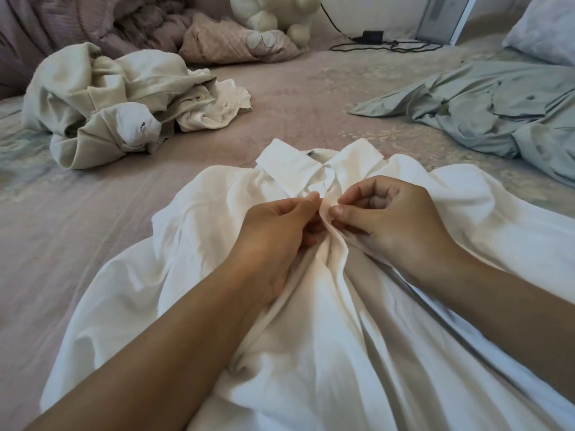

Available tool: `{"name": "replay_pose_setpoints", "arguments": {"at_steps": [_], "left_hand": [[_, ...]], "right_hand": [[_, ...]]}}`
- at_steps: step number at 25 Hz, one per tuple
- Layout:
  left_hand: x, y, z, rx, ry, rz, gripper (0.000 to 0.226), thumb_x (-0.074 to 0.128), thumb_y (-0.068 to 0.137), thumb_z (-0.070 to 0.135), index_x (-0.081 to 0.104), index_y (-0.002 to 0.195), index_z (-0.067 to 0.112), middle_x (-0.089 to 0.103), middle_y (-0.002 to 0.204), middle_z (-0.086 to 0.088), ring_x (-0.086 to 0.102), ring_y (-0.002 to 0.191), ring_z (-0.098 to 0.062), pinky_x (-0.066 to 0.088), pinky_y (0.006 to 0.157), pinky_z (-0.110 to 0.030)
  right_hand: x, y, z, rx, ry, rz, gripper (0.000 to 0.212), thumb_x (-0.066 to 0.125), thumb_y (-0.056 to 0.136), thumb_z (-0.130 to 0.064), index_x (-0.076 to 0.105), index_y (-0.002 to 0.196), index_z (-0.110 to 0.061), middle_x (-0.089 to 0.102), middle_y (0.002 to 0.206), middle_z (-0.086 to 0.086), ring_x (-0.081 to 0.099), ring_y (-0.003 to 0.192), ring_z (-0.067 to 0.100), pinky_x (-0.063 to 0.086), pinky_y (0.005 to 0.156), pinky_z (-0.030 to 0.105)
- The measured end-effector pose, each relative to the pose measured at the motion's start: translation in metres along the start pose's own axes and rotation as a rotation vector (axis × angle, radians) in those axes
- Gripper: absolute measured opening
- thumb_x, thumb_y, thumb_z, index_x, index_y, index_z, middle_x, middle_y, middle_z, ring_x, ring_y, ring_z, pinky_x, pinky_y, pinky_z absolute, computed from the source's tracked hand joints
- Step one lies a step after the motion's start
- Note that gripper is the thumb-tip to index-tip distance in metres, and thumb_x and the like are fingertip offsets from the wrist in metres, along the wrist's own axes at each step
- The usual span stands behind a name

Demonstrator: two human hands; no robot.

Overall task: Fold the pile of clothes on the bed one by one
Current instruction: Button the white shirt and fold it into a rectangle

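From the head view, a white collared shirt (311, 290) lies front-up on the bed (93, 213), collar pointing away from the person, so the placket runs straight down the middle within easy reach of both arms. The left hand (280, 231) pinches one edge of the placket just below the collar, thumb and forefinger narrowed onto the cloth. The right hand (389, 219) pinches the facing edge, its other fingers curled in. Both grips meet at the same spot and hold the fabric, which looks like fastening a button; the button itself is too small to make out. Closing the front first would keep the two panels from sliding apart when the shirt gets folded, which is probably why it is laid flat and centred.

To the far left sits a crumpled heap of beige and white clothes (118, 101), apparently the pile waiting its turn. On the right a grey-green garment (497, 110) is spread out loosely, well apart from the shirt. A plush toy (273, 14) and a cable (373, 46) rest at the far end of the bed.
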State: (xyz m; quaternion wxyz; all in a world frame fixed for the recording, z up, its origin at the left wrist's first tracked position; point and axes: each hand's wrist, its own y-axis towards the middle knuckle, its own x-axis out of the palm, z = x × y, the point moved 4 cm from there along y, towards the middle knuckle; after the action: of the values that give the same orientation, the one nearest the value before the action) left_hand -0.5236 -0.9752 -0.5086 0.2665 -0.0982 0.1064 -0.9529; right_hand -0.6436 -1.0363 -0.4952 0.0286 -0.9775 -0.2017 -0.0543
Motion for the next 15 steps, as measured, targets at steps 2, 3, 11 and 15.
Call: {"name": "replay_pose_setpoints", "arguments": {"at_steps": [2,3,11,15], "left_hand": [[-0.0011,0.0010,-0.0010,0.024,0.005,0.022,0.007,0.067,0.087,0.008,0.071,0.081,0.006,0.066,0.069,-0.008,0.053,0.054,-0.011,0.052,0.060,-0.021],[-0.0018,0.0013,-0.0008,0.040,0.017,0.033,0.005,0.069,0.084,0.004,0.070,0.079,0.005,0.064,0.067,-0.009,0.052,0.052,-0.011,0.053,0.060,-0.021],[-0.0004,-0.0034,0.0014,0.183,0.292,0.077,0.018,0.078,0.078,0.022,0.070,0.074,0.007,0.065,0.057,-0.001,0.053,0.047,-0.007,0.049,0.054,-0.018],[0.0035,-0.0072,0.0077,0.407,0.528,0.146,0.013,0.076,0.079,0.024,0.068,0.071,0.018,0.066,0.063,0.007,0.058,0.059,-0.001,0.043,0.057,-0.009]], "right_hand": [[0.0009,0.0001,0.0013,0.018,0.067,-0.014,0.017,0.067,0.076,0.014,0.059,0.075,0.000,0.063,0.056,0.007,0.063,0.051,0.010,0.050,0.050,0.016],[0.0012,0.0004,0.0018,0.023,0.092,-0.018,0.017,0.066,0.076,0.016,0.059,0.075,0.001,0.063,0.055,0.007,0.063,0.050,0.010,0.051,0.050,0.016],[-0.0024,0.0047,0.0067,-0.015,-0.029,-0.018,0.017,0.064,0.083,0.007,0.062,0.076,-0.008,0.068,0.065,0.004,0.065,0.059,0.008,0.051,0.056,0.016],[-0.0029,0.0058,0.0063,-0.025,-0.012,-0.034,0.009,0.070,0.082,-0.006,0.063,0.087,-0.004,0.070,0.069,0.006,0.066,0.061,0.010,0.052,0.056,0.019]]}}
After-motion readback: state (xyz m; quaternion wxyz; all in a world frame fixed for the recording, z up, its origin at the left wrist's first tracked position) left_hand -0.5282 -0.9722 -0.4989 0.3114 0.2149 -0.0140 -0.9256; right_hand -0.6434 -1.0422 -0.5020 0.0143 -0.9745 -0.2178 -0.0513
